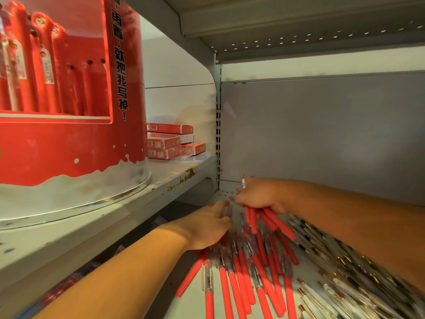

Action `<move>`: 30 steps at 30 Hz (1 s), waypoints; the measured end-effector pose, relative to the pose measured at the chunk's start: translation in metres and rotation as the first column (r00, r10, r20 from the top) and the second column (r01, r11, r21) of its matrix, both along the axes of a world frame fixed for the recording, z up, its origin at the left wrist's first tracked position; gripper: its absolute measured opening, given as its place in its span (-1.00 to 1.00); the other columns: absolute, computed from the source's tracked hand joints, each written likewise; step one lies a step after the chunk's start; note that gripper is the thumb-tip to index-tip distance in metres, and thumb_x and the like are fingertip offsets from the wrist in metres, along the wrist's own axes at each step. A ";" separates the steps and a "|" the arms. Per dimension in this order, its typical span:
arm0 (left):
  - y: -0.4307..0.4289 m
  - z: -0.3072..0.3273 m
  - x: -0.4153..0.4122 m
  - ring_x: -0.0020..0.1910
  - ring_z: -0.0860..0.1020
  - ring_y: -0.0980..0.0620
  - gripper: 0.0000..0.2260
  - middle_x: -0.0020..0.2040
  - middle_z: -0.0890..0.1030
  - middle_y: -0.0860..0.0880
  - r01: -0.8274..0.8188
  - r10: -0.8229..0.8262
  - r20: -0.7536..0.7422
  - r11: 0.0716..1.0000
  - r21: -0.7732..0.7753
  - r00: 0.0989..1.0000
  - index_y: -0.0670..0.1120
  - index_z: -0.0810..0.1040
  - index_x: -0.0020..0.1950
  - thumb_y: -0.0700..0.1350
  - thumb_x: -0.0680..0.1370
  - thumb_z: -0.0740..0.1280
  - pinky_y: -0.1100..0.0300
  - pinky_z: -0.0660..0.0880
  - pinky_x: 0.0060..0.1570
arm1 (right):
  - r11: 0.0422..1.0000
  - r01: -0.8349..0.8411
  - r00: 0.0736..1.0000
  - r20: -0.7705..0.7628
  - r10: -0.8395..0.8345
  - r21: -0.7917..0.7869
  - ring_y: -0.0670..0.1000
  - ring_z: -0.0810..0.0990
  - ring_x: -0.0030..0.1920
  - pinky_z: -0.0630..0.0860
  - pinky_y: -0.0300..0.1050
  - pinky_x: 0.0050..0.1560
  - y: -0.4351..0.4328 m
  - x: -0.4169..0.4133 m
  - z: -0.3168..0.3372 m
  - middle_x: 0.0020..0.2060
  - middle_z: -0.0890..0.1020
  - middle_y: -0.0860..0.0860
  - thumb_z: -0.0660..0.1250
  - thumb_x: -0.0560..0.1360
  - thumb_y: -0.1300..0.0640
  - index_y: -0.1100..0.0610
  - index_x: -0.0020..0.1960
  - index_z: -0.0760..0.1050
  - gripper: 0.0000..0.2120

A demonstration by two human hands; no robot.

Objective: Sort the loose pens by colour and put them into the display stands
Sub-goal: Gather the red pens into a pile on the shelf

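Note:
A heap of loose red-capped pens (248,272) lies on the lower shelf, with dark, copper-tipped pens (340,279) spread to its right. My right hand (257,194) grips a bundle of red pens (269,222), their red ends fanning down over the heap. At the heap's left edge my left hand (211,224) rests on the pens, its fingers round a greyish pen (228,211). A round red display stand (69,93) holding upright red pens stands on the upper left shelf.
Small red boxes (171,141) are stacked behind the stand on the upper shelf (161,180), whose front edge overhangs the left arm. A grey back panel (322,134) and a perforated upright (218,134) close the rear. More red packs (62,288) show below left.

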State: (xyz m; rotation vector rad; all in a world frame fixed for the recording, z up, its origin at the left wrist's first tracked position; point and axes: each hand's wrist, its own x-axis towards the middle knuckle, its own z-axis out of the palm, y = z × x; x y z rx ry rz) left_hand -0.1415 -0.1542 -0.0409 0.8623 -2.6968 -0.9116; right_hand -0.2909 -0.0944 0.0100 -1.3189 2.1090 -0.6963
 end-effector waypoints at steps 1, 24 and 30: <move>0.000 0.000 0.000 0.29 0.47 0.00 -0.57 0.46 0.37 -0.04 -0.006 0.006 0.003 1.000 -0.004 1.000 0.17 0.14 0.53 0.10 0.66 0.09 0.10 0.37 0.29 | 1.000 -0.002 1.000 0.016 0.002 -0.012 0.02 0.49 -0.54 0.51 -0.14 -0.44 0.008 0.008 -0.003 -0.54 0.49 0.09 0.19 0.54 0.32 0.26 -0.21 0.42 -0.84; 0.014 -0.024 -0.013 0.59 -0.07 -0.08 -0.41 0.63 -0.06 0.06 0.046 0.021 0.200 0.945 -0.325 0.980 0.27 -0.06 0.56 0.41 0.55 -0.16 -0.16 -0.05 0.49 | 0.985 -0.152 0.854 -0.490 0.175 0.087 -0.13 0.55 -0.02 0.52 -0.23 -0.04 0.131 -0.009 -0.025 -0.03 0.59 -0.10 0.30 0.56 0.11 -0.04 0.07 0.54 -0.88; 0.022 -0.023 -0.015 0.59 -0.09 -0.12 -0.26 0.62 -0.17 0.14 0.052 0.042 0.283 0.948 -0.315 0.958 0.33 -0.08 0.55 0.57 0.42 -0.12 -0.25 -0.11 0.47 | 0.964 -0.235 0.818 -0.510 0.266 0.125 -0.26 0.51 -0.41 0.38 -0.39 -0.40 0.134 -0.011 -0.032 -0.29 0.60 -0.09 0.28 0.58 0.09 -0.02 0.02 0.60 -0.87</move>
